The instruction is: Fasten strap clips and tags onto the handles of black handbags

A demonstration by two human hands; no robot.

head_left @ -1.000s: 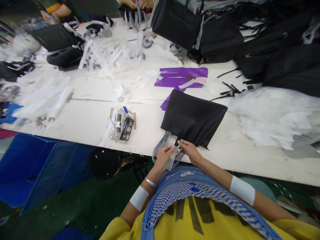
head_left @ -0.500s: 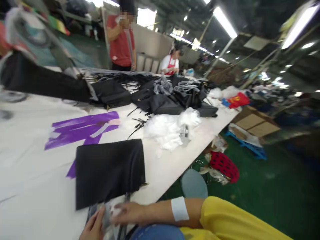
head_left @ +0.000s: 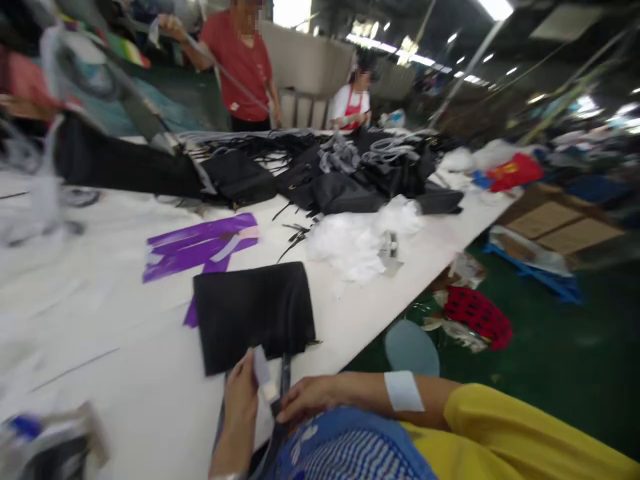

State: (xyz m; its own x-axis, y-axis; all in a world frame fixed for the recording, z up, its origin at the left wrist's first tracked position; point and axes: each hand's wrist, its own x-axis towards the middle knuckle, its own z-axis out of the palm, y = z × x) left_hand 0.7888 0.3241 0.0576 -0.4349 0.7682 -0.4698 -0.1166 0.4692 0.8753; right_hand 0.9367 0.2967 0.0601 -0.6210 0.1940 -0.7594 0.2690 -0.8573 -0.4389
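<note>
A flat black bag (head_left: 253,310) lies on the white table in front of me, its dark strap (head_left: 285,377) trailing down toward my lap. My left hand (head_left: 241,393) is closed on a pale grey-white strip (head_left: 261,368), held just below the bag's lower edge. My right hand (head_left: 311,395) is closed beside the strap, fingertips at the strip's lower end. What sits between those fingers is too small and blurred to make out. Below my hands is the blue patterned cloth (head_left: 350,447) on my lap.
Purple tape strips (head_left: 200,247) and a crumpled white plastic heap (head_left: 350,243) lie beyond the bag. Black bags (head_left: 345,193) are piled further back, with two people behind. A round stool (head_left: 413,348) stands right of the table edge. A blurred cluttered container (head_left: 55,440) is at lower left.
The view has swung left, so things appear further right. My left hand has risen to the bag's lower edge with the pale strip. Across the table, the red-shirted person has raised an arm holding a cord.
</note>
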